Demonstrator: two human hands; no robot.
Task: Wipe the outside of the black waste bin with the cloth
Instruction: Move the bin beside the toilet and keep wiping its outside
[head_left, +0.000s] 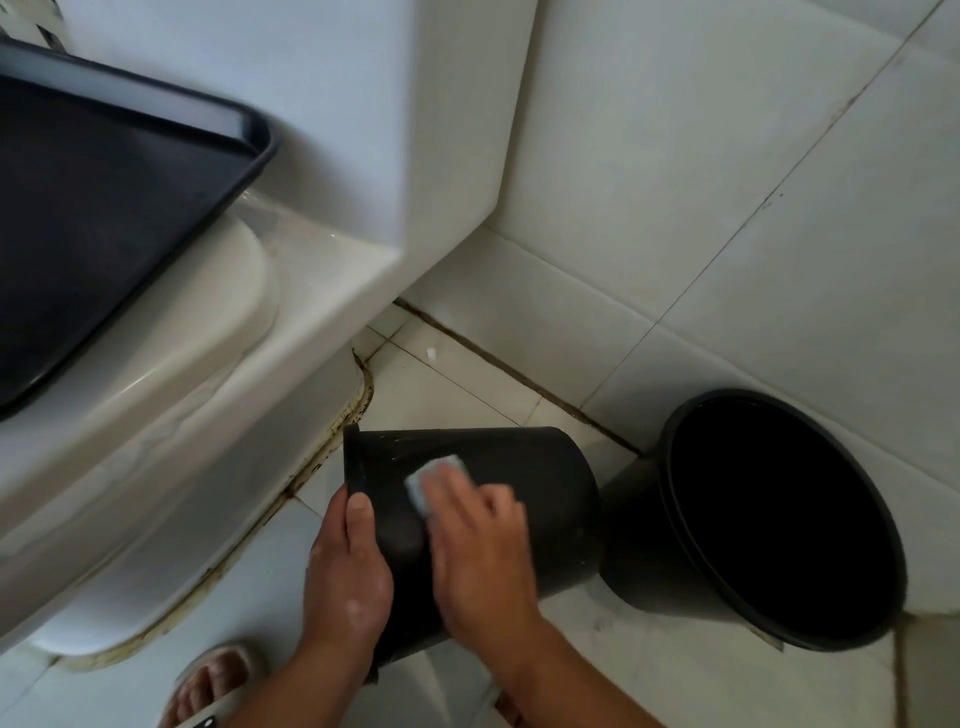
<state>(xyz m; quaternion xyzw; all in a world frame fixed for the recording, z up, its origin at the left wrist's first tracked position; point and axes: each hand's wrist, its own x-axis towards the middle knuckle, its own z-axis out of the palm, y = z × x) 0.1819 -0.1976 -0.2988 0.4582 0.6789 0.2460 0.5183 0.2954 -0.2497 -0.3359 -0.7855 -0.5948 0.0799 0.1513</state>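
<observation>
Cloth down on the bin wall, wipe under way!

The round black plastic waste bin (519, 493) lies tipped on its side over the pale floor tiles, just beside the white toilet base (156, 415), rim to the left. The left hand (348, 577) grips that rim, thumb hooked over the edge. The right hand (478, 545), blurred, lies flat-fingered on the small pale blue cloth (431, 480), pressing it to the upper wall. Best play, I'd say: firm rim grip, long strokes from rim to base, then roll the bin to bring its hidden underside up. The wall looks matte, with faint pale streaks near the rim; water or dirt, can't tell.
</observation>
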